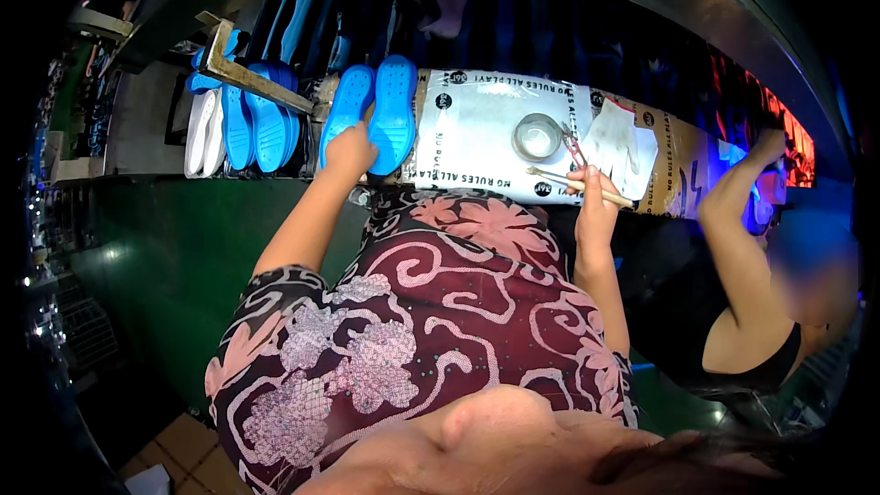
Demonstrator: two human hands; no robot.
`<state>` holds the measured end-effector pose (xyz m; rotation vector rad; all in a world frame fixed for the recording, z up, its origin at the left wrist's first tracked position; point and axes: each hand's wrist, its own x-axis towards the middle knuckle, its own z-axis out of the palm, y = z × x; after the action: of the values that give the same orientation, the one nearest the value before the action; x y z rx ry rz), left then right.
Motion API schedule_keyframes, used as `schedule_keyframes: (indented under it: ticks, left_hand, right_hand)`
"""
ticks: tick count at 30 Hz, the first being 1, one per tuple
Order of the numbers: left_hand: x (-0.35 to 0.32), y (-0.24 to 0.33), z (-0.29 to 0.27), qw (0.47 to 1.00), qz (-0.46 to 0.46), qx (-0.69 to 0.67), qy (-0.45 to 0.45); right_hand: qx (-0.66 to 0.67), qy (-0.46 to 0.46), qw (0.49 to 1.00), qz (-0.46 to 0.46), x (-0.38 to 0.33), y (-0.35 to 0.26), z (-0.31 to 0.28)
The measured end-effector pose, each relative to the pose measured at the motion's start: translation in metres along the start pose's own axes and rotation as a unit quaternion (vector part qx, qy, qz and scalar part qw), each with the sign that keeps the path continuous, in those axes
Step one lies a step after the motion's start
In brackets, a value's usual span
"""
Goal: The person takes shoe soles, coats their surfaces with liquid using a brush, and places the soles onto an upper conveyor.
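How much is done we cannot tell; brushing seems unfinished, as our right hand (596,198) is closed around a brush (552,176) well apart from the left blue sole (349,96) and right blue sole (394,115). Our left hand (351,151) curls onto the former, at 12 o'clock; the latter lies at 1.

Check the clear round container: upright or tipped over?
Upright: the clear round container stands with its round rim facing up on the white wrapping.

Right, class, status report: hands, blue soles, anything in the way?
Left hand at near ends of two blue soles. Right hand gripping brush. Soles side by side, partly hidden by left hand. Glass bowl near brush tip, clear of soles.
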<state>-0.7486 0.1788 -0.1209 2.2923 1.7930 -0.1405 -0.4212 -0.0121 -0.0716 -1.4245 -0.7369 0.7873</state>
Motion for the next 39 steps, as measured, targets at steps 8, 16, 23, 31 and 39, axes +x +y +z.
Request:
schedule_keyframes:
  ticks: [8,16,23,31,39]
  left_hand:
    - [0.001,-0.002,-0.001,0.994,0.025,-0.101,0.017]
    - [-0.03,0.015,0.007,0.589,-0.206,-0.744,-0.239]
    - [-0.051,0.039,-0.012,0.588,-0.144,-0.768,-0.209]
    - [-0.059,0.085,-0.04,0.766,0.006,-0.634,-0.105]
    - [-0.057,0.122,-0.042,0.761,0.076,-0.644,-0.016]
  right_hand:
    - [-0.02,0.052,0.998,0.038,0.018,0.018,-0.021]
    - [-0.213,-0.039,0.967,-0.134,0.065,0.031,-0.015]
    - [-0.322,-0.05,0.919,-0.223,0.071,0.039,-0.005]
    - [-0.06,0.051,0.997,-0.006,0.048,0.019,-0.021]
    - [-0.274,-0.032,0.949,-0.152,0.062,0.036,-0.013]
